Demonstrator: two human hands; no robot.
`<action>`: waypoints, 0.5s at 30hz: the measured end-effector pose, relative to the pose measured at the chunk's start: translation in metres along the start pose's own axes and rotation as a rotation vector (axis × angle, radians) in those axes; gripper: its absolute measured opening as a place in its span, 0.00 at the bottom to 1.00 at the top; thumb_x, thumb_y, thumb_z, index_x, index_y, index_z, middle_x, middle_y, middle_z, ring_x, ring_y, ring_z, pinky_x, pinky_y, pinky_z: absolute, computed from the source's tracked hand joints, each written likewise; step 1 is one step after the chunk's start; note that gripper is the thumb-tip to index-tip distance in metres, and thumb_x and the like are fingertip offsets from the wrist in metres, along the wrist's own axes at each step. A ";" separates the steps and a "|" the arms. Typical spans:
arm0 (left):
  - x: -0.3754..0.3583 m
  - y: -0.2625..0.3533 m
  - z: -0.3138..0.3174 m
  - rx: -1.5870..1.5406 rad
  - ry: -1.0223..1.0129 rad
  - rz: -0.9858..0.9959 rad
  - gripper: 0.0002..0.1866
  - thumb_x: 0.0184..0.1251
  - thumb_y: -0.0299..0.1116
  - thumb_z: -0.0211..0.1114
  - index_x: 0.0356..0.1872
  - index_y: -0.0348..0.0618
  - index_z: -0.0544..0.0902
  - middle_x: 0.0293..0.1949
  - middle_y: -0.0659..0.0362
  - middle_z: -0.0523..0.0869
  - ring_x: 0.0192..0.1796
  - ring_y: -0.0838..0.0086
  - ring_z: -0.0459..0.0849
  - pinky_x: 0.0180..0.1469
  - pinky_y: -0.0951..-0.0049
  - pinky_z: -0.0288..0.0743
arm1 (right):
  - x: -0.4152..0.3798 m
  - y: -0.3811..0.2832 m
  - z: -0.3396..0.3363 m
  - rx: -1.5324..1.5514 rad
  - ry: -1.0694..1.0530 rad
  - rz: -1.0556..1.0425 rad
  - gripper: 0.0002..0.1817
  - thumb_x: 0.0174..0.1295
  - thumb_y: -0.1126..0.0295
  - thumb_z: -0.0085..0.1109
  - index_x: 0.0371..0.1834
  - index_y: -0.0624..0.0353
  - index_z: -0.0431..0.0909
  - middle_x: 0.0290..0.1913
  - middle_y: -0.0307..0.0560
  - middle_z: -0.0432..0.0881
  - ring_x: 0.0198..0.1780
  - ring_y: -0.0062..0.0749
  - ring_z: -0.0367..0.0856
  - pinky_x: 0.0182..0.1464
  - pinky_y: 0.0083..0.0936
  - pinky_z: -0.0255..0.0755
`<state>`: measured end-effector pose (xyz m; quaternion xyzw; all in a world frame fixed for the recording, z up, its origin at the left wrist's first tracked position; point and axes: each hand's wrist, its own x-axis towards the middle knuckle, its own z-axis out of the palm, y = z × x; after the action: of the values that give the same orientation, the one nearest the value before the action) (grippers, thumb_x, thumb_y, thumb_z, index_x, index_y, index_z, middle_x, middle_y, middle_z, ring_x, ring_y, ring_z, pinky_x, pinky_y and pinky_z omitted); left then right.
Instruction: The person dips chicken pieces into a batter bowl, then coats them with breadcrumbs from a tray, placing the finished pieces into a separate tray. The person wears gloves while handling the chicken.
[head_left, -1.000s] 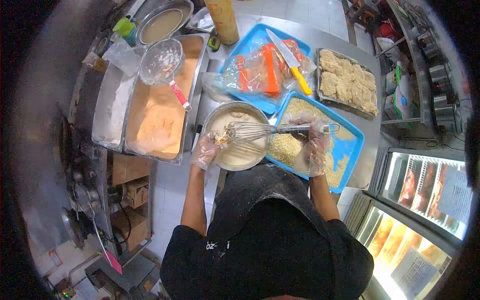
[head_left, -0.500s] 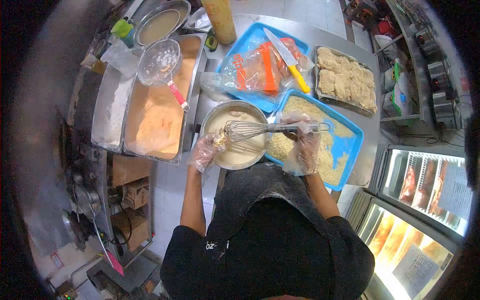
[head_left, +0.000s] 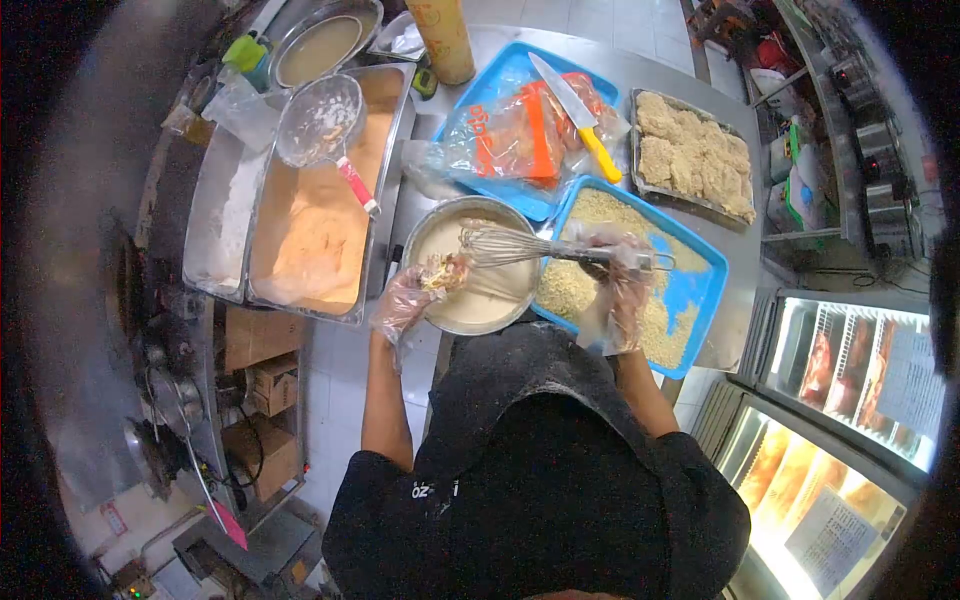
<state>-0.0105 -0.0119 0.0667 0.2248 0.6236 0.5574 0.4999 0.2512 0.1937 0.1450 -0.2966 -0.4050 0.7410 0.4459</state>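
A wire whisk point(head_left: 500, 246) lies level over the bowl of pale batter point(head_left: 450, 240), its wires above the liquid. My right hand point(head_left: 626, 290), in a clear plastic glove, is closed round the whisk's handle, over the blue tray of crumbs point(head_left: 700, 330). At the bowl's left edge is my left hand point(head_left: 405, 300), also gloved. Its fingertips are drawn together and caked with clumpy batter and crumbs, just short of the whisk's wires. Whether something sits between those fingers is hidden by the coating.
Left stand a pan of orange-tinted flour point(head_left: 318, 235) with a strainer point(head_left: 320, 120) on it and a white flour pan point(head_left: 215, 230). Behind, a knife point(head_left: 575, 110) rests on bagged meat point(head_left: 520, 140) in a blue tray. Breaded pieces point(head_left: 695, 150) fill a tray at back right.
The whisk and my right hand have shifted slightly right. My left hand has drawn left, and its caked fingertips have come away from the whisk's wires.
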 end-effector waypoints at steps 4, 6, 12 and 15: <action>0.004 0.010 0.006 -0.064 -0.076 -0.036 0.23 0.50 0.22 0.69 0.50 0.32 0.74 0.44 0.56 0.81 0.44 0.76 0.79 0.48 0.77 0.73 | -0.003 -0.008 0.010 0.025 -0.090 -0.043 0.13 0.64 0.65 0.54 0.45 0.62 0.73 0.43 0.47 0.78 0.46 0.31 0.79 0.42 0.27 0.79; 0.001 0.019 0.010 -0.031 -0.056 0.012 0.21 0.50 0.21 0.69 0.48 0.34 0.75 0.43 0.55 0.82 0.44 0.74 0.80 0.49 0.74 0.74 | -0.003 -0.001 0.010 0.015 -0.092 -0.035 0.13 0.64 0.65 0.54 0.45 0.63 0.73 0.43 0.48 0.78 0.46 0.31 0.79 0.42 0.27 0.79; -0.001 0.030 0.013 -0.050 -0.049 0.006 0.20 0.51 0.21 0.68 0.47 0.35 0.74 0.42 0.55 0.82 0.43 0.73 0.80 0.47 0.74 0.75 | -0.002 0.007 0.007 -0.041 -0.055 0.009 0.14 0.64 0.64 0.54 0.46 0.64 0.73 0.44 0.49 0.78 0.46 0.32 0.79 0.42 0.27 0.79; -0.005 0.040 0.028 -0.013 0.029 0.084 0.17 0.51 0.20 0.65 0.44 0.35 0.77 0.40 0.56 0.82 0.42 0.76 0.80 0.46 0.75 0.75 | -0.002 0.008 -0.001 -0.094 -0.031 0.034 0.15 0.64 0.64 0.54 0.46 0.65 0.73 0.44 0.49 0.78 0.46 0.33 0.79 0.43 0.28 0.80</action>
<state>0.0050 0.0081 0.1091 0.2394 0.6170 0.5852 0.4687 0.2492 0.1902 0.1383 -0.3125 -0.4413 0.7331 0.4126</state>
